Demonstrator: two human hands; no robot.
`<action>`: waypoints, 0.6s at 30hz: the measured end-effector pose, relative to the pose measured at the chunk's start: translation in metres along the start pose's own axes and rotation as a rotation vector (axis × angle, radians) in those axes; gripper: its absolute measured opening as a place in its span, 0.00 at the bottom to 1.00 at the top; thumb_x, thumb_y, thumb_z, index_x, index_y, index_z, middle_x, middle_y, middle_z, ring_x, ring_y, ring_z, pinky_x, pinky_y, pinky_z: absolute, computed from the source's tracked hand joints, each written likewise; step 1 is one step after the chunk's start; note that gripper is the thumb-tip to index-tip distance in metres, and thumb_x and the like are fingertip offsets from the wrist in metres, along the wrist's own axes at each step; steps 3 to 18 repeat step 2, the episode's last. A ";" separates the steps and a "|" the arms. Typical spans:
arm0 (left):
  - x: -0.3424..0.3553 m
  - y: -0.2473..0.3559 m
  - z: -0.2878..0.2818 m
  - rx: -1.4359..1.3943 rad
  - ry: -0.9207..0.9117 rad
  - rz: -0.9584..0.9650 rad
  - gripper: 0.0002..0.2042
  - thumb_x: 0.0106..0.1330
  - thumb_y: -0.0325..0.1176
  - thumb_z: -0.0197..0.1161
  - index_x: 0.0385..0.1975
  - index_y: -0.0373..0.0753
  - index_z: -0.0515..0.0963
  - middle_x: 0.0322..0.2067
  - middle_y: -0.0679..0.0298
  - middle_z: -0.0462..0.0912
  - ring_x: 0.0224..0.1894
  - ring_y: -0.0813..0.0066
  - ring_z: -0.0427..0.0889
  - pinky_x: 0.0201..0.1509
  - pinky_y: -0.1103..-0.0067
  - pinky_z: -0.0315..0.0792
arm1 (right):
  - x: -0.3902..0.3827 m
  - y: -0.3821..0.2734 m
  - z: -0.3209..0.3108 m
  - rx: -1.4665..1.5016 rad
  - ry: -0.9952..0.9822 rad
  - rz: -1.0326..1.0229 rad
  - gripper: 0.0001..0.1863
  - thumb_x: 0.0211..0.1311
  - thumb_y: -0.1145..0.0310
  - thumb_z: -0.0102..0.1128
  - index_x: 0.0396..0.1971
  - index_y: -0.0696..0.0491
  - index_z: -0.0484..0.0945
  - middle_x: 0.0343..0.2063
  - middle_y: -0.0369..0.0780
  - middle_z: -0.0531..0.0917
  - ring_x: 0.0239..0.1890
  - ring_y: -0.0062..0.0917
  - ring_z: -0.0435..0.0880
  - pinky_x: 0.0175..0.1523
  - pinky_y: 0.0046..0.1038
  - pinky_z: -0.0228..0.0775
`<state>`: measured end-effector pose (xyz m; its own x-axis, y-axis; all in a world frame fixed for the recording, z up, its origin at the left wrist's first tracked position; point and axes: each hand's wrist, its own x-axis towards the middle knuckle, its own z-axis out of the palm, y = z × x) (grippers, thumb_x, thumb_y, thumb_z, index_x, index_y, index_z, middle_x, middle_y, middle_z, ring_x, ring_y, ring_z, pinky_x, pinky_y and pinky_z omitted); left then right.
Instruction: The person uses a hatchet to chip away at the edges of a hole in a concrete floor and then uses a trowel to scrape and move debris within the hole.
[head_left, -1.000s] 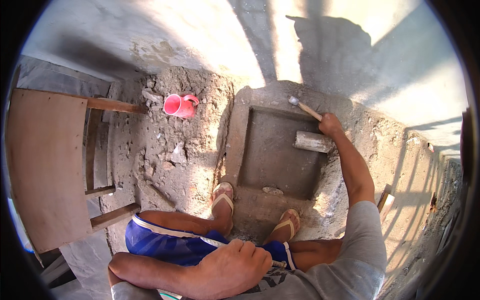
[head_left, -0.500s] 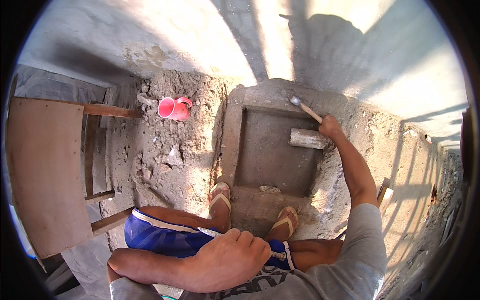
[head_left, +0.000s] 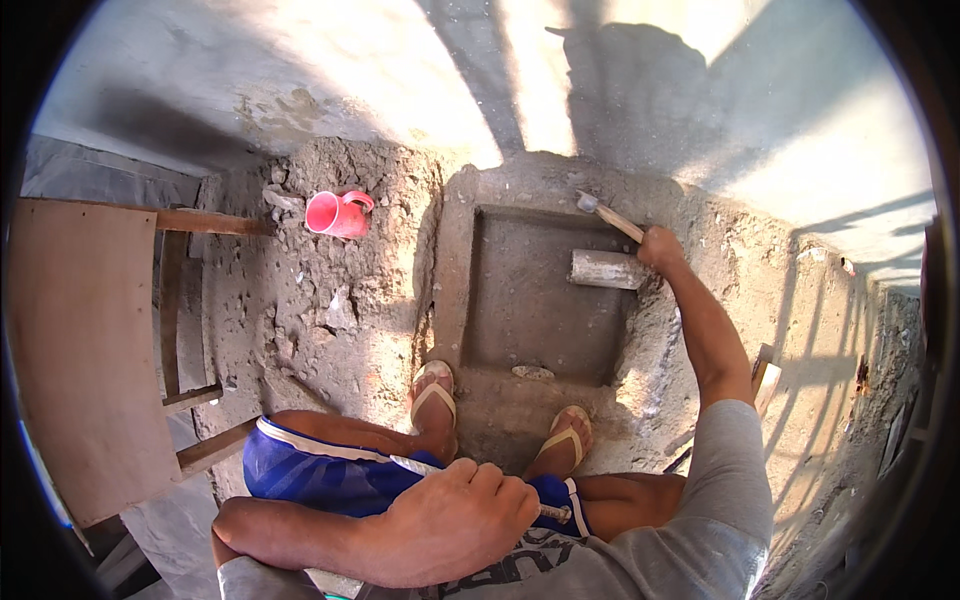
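Observation:
My left hand (head_left: pixel 455 525) is closed around a trowel, held low across my lap; its pale blade tip (head_left: pixel 412 464) and handle end show on either side of my fist. My right hand (head_left: pixel 660 248) is stretched forward and grips the wooden handle of what looks like a paintbrush (head_left: pixel 620 222). The brush's greyish head rests on or just over the far rim (head_left: pixel 530 185) of a square, recessed cement basin (head_left: pixel 530 310). Just below that hand, a pale pipe stub (head_left: pixel 605 269) juts into the basin from its right side.
A pink mug (head_left: pixel 338 214) lies tipped on rough rubble to the left. Beyond it stands a wooden board on a frame (head_left: pixel 85 360). A sunlit, shadowed wall (head_left: pixel 400 80) rises at the back. My sandalled feet (head_left: pixel 433 400) are at the basin's near edge. Wood scraps (head_left: pixel 767 388) lie right.
The brush head has shifted slightly along the far rim, and its angle has changed a little. The whole view has slid slightly left. My left hand keeps its hold on the trowel.

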<state>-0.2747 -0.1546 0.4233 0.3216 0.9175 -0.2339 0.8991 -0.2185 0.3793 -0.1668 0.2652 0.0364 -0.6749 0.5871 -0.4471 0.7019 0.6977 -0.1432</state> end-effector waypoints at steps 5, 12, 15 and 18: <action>-0.006 0.005 0.008 0.012 -0.026 -0.061 0.09 0.53 0.36 0.61 0.32 0.42 0.76 0.23 0.71 0.70 0.26 0.77 0.72 0.28 0.77 0.63 | 0.006 -0.022 0.019 0.085 0.106 -0.012 0.27 0.57 0.67 0.62 0.60 0.49 0.80 0.45 0.58 0.85 0.49 0.51 0.85 0.59 0.42 0.76; -0.006 0.005 0.008 0.012 -0.026 -0.061 0.09 0.53 0.36 0.61 0.32 0.42 0.76 0.23 0.71 0.70 0.26 0.77 0.72 0.28 0.77 0.63 | 0.006 -0.022 0.019 0.085 0.106 -0.012 0.27 0.57 0.67 0.62 0.60 0.49 0.80 0.45 0.58 0.85 0.49 0.51 0.85 0.59 0.42 0.76; -0.006 0.005 0.008 0.012 -0.026 -0.061 0.09 0.53 0.36 0.61 0.32 0.42 0.76 0.23 0.71 0.70 0.26 0.77 0.72 0.28 0.77 0.63 | 0.006 -0.022 0.019 0.085 0.106 -0.012 0.27 0.57 0.67 0.62 0.60 0.49 0.80 0.45 0.58 0.85 0.49 0.51 0.85 0.59 0.42 0.76; -0.006 0.005 0.008 0.012 -0.026 -0.061 0.09 0.53 0.36 0.61 0.32 0.42 0.76 0.23 0.71 0.70 0.26 0.77 0.72 0.28 0.77 0.63 | 0.006 -0.022 0.019 0.085 0.106 -0.012 0.27 0.57 0.67 0.62 0.60 0.49 0.80 0.45 0.58 0.85 0.49 0.51 0.85 0.59 0.42 0.76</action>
